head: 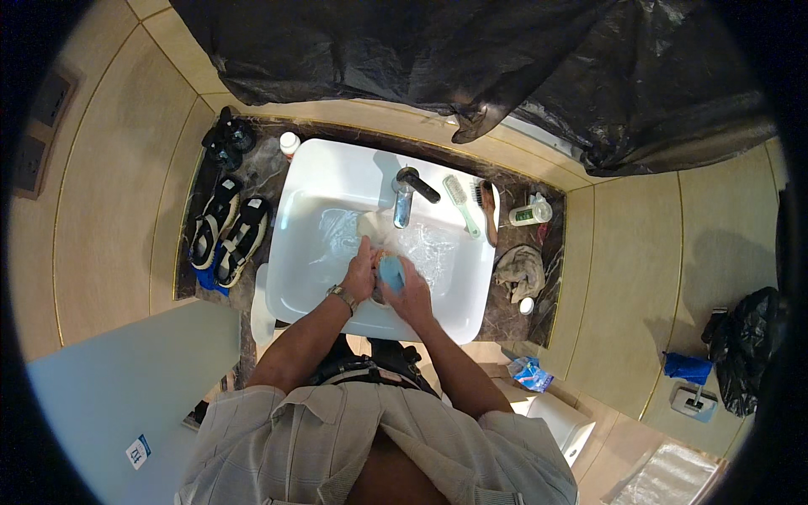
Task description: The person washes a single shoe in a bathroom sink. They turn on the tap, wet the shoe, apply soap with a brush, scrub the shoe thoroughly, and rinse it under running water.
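Note:
In the white sink [303, 252], water runs from the chrome faucet [404, 202]. My left hand [360, 274], with a watch on the wrist, rests against an orange-and-brown item [379, 257] that my hands partly hide. My right hand [411, 293] holds a light-blue object [392, 273], perhaps a sponge or brush, against that item. A pale, cream-coloured thing [371, 226] lies in the water just beyond my left fingers. On the rim right of the faucet lie a light-green brush [462, 205] and a wooden-handled brush [489, 214].
A pair of black-and-cream sandals [243, 240] stands on the left counter by a white bottle [290, 143]. The right counter bears a clear container [530, 213], a grey-brown cloth [521, 273] and a white cap [526, 306]. Black plastic sheeting [379, 50] hangs beyond the sink.

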